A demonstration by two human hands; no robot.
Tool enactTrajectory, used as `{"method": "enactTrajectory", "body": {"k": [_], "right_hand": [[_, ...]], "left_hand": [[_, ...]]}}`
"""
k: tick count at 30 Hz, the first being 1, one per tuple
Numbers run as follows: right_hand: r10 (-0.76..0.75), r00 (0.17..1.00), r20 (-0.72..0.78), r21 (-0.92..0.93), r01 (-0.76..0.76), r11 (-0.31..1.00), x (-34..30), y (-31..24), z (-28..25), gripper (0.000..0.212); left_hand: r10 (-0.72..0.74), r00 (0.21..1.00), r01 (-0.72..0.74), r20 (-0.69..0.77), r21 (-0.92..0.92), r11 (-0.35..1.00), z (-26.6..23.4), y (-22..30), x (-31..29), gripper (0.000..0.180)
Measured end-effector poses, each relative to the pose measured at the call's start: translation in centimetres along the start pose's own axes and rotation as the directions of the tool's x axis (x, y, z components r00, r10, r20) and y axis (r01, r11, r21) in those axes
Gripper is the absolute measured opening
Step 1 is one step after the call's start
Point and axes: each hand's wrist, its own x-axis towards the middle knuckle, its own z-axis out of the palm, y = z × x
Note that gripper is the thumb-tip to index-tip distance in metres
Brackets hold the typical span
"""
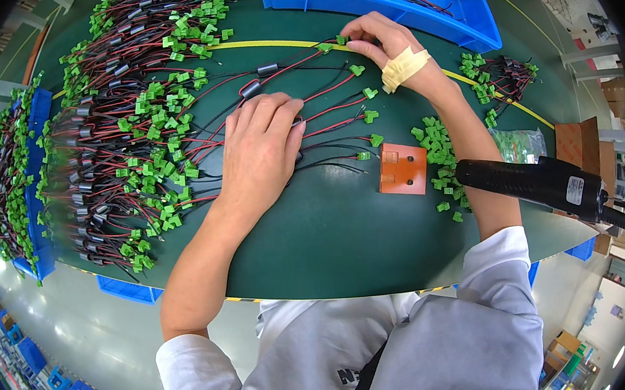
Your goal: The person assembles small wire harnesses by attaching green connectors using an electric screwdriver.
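My left hand (pixel 262 136) lies over a group of red and black cables (pixel 332 125), fingers together and curled down on them. The cables fan out to its right, most ending in small green connectors (pixel 371 116). Close to its fingertips rests a black cylindrical ferrite core (pixel 250 89). Farther up and to the right, my right hand (pixel 389 48), with beige tape round the wrist, pinches a green connector (pixel 342 39) between thumb and fingers. An orange block (pixel 402 168) with two dark holes sits right of the cable ends.
Piled cables (pixel 124 115) cover the table's left side. Loose green connectors (pixel 439 145) lie beside the block, partly under my right forearm. A black electric screwdriver (pixel 529 180) juts in at the right. A blue bin (pixel 385 9) of cables stands at the back; another blue bin (pixel 36 176) is far left.
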Motion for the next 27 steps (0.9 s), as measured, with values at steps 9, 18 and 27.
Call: {"method": "enactTrajectory", "body": {"k": [9, 18, 27], "right_hand": [[0.02, 0.999, 0.043, -0.179, -0.012, 0.984, 1.1, 1.4, 1.7, 0.022], [0.006, 1.0, 0.013, -0.132, -0.005, 0.991, 0.6, 1.2, 1.6, 0.021], [-0.042, 0.999, -0.005, -0.093, 0.042, 0.995, 0.2, 0.8, 1.2, 0.021]], "left_hand": [[-0.104, 0.994, 0.105, -0.016, 0.078, 0.991, -0.4, 0.3, -0.1, 0.039], [-0.079, 0.997, 0.078, 0.002, 0.065, 0.995, 0.0, -0.4, -0.3, 0.041], [-0.071, 0.997, 0.068, -0.027, -0.097, 0.993, 0.0, -0.1, 0.2, 0.034]]}}
